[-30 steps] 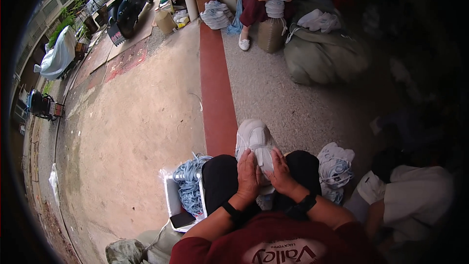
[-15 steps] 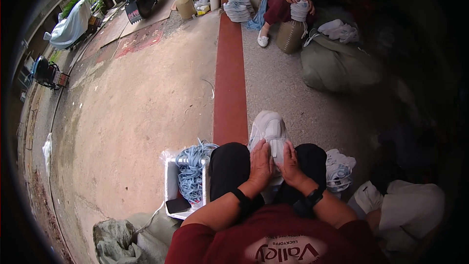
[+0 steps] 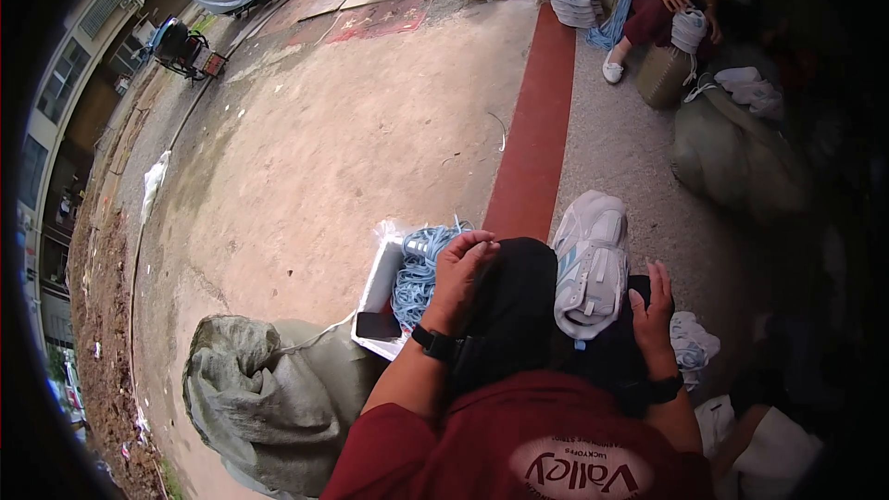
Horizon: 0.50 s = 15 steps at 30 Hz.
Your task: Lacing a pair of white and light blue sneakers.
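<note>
Both hands have come off the white shoe (image 3: 593, 259), which half a second ago was held between them, so it now stands unheld between the dark-trousered knees (image 3: 511, 287) (what bears it from below is hidden), its opening toward the person. The left hand (image 3: 457, 280) has moved over the right edge of the white box (image 3: 372, 289), beside the blue laces (image 3: 414, 282); its grip is curled, and I cannot tell whether it pinches anything. The right hand (image 3: 654, 307) is just beside the shoe, its grip spread and bare.

A dark flat object (image 3: 378, 326) lies at the box's near left corner, with a grey-green sack (image 3: 264, 398) near it. More shoes (image 3: 692, 344) are heaped beyond the right hand; across the floor, a co-worker (image 3: 659, 9) handles others. The left knee stands between left hand and shoe.
</note>
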Each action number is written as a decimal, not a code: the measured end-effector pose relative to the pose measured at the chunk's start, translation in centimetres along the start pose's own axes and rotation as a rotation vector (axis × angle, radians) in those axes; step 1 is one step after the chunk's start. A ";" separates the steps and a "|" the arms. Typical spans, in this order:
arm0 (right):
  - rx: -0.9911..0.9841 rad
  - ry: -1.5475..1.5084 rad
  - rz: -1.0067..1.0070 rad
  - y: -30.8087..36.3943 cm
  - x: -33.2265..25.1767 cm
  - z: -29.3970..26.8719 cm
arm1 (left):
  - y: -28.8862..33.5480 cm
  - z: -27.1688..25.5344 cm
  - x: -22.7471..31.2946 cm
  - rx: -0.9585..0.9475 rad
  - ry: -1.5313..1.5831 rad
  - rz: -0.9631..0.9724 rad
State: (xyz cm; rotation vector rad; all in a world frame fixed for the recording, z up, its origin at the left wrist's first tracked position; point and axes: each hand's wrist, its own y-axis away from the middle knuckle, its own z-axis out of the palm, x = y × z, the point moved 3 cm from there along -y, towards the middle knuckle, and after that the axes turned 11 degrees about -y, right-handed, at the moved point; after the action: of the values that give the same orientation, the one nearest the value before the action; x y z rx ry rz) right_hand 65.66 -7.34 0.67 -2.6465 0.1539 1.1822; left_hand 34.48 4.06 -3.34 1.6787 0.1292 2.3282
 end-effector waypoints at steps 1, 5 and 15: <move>0.065 0.020 0.028 0.5 1.2 -0.8 | -0.6 -3.0 -0.4 0.117 0.031 0.008; 0.104 0.001 0.190 2.4 5.0 -0.8 | -1.7 -13.5 -8.0 0.326 -0.071 -0.301; 0.064 0.201 0.170 1.4 2.4 0.3 | -3.8 -20.2 -22.2 0.188 -0.567 -0.587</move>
State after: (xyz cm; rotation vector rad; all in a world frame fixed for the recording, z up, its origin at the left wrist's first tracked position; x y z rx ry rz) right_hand 66.76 -8.64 -1.56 -2.7353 0.4515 0.9372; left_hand 22.60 3.48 -31.11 1.9792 0.6395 1.4055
